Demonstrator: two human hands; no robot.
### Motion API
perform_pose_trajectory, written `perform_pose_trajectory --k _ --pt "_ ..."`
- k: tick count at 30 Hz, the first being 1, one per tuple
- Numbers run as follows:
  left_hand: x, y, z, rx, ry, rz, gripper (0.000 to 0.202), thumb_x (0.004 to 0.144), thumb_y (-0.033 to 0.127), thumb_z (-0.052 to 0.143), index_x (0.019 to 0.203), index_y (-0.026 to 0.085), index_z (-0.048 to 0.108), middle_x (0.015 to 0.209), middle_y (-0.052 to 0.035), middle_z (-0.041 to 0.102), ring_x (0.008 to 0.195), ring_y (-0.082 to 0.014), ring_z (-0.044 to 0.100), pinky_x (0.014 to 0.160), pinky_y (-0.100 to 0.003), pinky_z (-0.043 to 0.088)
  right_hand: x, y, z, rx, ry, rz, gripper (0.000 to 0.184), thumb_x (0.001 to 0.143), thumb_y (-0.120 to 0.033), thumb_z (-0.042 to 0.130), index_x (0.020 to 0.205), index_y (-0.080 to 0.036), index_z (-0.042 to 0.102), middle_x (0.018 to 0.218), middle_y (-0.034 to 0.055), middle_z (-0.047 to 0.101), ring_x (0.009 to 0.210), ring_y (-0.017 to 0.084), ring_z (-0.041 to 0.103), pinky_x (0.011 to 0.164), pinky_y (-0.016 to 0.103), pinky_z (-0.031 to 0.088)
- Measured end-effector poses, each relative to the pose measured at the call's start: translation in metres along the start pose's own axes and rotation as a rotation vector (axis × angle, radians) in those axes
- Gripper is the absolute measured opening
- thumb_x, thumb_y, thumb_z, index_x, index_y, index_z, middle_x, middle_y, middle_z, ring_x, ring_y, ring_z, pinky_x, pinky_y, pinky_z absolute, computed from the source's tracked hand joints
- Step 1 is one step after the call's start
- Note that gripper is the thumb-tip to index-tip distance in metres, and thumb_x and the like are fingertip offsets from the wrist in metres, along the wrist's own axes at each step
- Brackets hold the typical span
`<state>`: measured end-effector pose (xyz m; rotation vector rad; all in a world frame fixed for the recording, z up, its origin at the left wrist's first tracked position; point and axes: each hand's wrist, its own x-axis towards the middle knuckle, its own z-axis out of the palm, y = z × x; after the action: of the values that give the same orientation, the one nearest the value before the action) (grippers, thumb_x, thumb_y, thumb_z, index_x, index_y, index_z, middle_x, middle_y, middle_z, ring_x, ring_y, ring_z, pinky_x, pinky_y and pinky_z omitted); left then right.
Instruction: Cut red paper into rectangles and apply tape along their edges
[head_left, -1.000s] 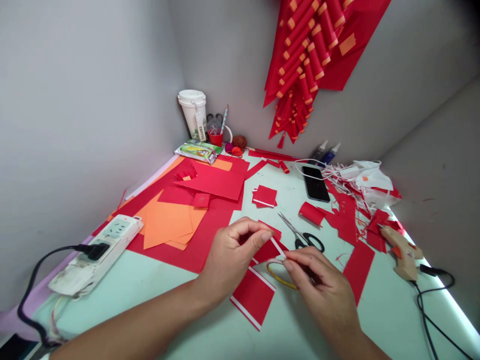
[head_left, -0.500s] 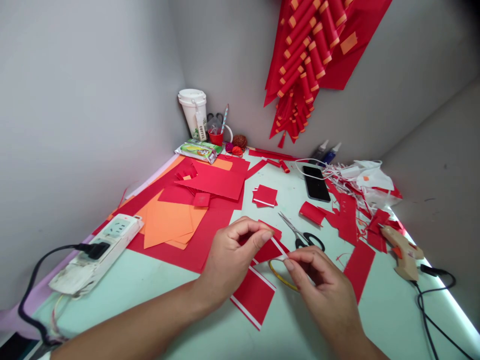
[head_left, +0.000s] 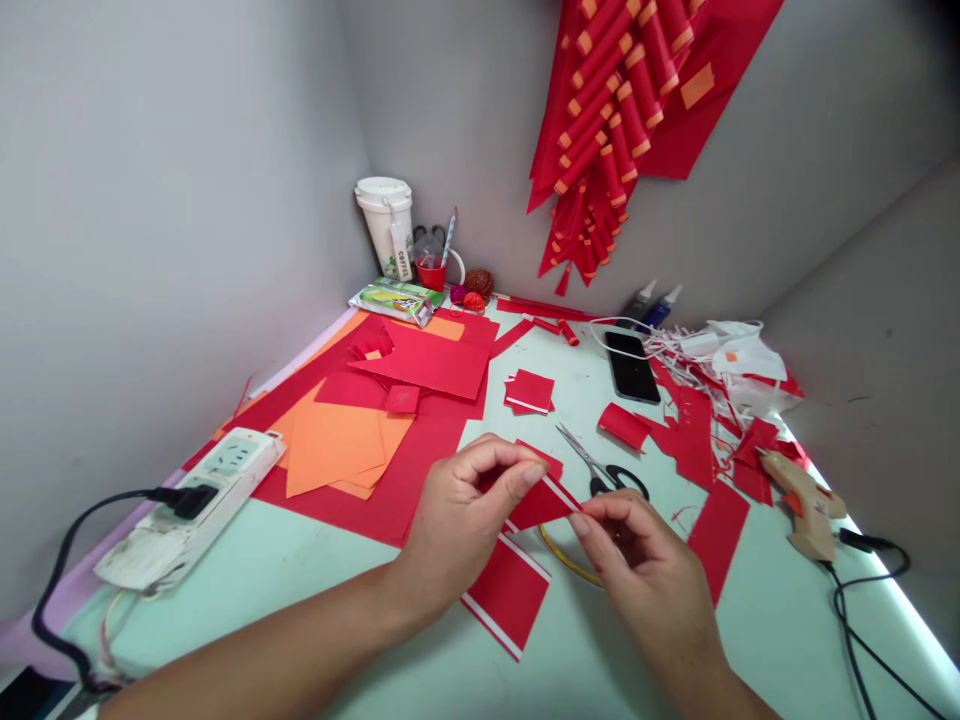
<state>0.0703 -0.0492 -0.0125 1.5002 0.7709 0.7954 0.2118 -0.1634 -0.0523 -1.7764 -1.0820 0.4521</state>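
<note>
Between my hands is a red paper piece (head_left: 538, 506) with white strips along its edges. My left hand (head_left: 469, 520) pinches its upper corner between thumb and fingers. At the other end of the white strip, the thumb and fingertips of my right hand (head_left: 649, 575) are closed on the paper's corner. Below, on the table, lies another red paper piece (head_left: 514, 598) with white strips on two edges. A yellow tape roll (head_left: 564, 560) shows partly behind my right hand. Scissors (head_left: 596, 465) with black handles rest just beyond it.
Red sheets (head_left: 442, 362) and orange sheets (head_left: 337, 440) cover the left side, beside a power strip (head_left: 195, 510). A phone (head_left: 632, 367), paper scraps (head_left: 696, 440) and a glue gun (head_left: 806, 505) lie right. Red paper firecrackers (head_left: 611, 120) hang on the back wall.
My right fingertips have shifted slightly at the end of the white strip, and a thin red edge now shows beside it. My left hand keeps its place.
</note>
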Motion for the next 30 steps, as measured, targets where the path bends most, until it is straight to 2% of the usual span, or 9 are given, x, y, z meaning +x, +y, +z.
perform_pose_trajectory --k 10,14,18,27,30 --pt "0.001 0.001 -0.001 -0.022 -0.039 -0.068 0.018 0.086 0.037 0.064 0.081 0.019 0.067 0.079 0.0014 0.067 0.077 -0.0137 0.059 0.071 -0.022 0.045 0.001 0.0 -0.004 -0.017 -0.016 -0.091 0.012 0.087 -0.03 0.06 0.078 -0.022 0.062 0.076 0.0018 0.059 0.065 0.014 0.059 0.053 0.021 0.05" --pt "0.005 -0.001 -0.003 -0.042 -0.11 -0.099 0.017 0.087 0.036 0.062 0.085 0.02 0.065 0.081 0.0015 0.065 0.078 -0.013 0.058 0.071 -0.022 0.044 0.002 0.003 -0.005 0.001 -0.027 -0.16 0.008 0.086 -0.026 0.06 0.078 -0.023 0.061 0.078 0.0029 0.059 0.066 0.015 0.06 0.049 0.02 0.049" --pt "0.01 -0.001 -0.007 -0.025 -0.176 -0.11 0.012 0.084 0.031 0.065 0.085 0.019 0.065 0.081 0.0004 0.064 0.076 -0.0129 0.057 0.07 -0.022 0.045 0.005 0.007 -0.007 0.024 -0.07 -0.221 0.009 0.086 -0.02 0.057 0.077 -0.023 0.059 0.078 0.0031 0.058 0.067 0.015 0.059 0.053 0.022 0.051" --pt "0.011 0.005 -0.011 0.068 -0.454 -0.212 0.014 0.078 0.03 0.067 0.082 0.017 0.068 0.075 -0.0004 0.066 0.069 -0.0132 0.058 0.065 -0.023 0.045 0.007 0.0 -0.009 0.07 -0.187 -0.318 0.012 0.084 -0.012 0.055 0.077 -0.022 0.054 0.079 0.0021 0.056 0.068 0.014 0.057 0.056 0.023 0.046" --pt "0.008 0.006 -0.01 0.151 -0.485 -0.186 0.015 0.078 0.031 0.067 0.082 0.017 0.071 0.077 -0.0009 0.067 0.07 -0.0138 0.059 0.065 -0.022 0.046 0.006 -0.002 -0.008 0.094 -0.186 -0.314 0.013 0.084 -0.012 0.055 0.076 -0.021 0.053 0.078 0.0018 0.056 0.068 0.014 0.056 0.057 0.023 0.046"
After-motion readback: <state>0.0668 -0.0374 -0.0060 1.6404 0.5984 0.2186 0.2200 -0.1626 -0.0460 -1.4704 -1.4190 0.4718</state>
